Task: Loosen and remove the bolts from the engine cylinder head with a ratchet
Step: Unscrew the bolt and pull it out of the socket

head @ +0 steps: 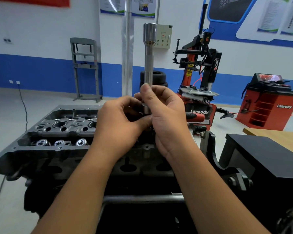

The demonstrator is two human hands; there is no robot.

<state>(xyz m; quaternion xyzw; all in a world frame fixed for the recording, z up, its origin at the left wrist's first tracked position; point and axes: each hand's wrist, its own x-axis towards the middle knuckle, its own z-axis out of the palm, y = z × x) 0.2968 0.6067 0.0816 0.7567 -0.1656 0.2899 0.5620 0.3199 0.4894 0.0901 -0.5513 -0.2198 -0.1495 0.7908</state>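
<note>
Our right hand (166, 119) grips the socket (148, 65) upright; our left (120, 122) pinches its base. Next we fit the ratchet (195, 116).

The long socket extension (148, 65) is bright silver; the cylinder head (41, 141) dark grey; the ratchet handle (195, 116) red and black; the wheel balancer (269, 105) red.

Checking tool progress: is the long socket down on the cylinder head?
No, the long socket stands upright above the cylinder head, held by the right hand.
</note>
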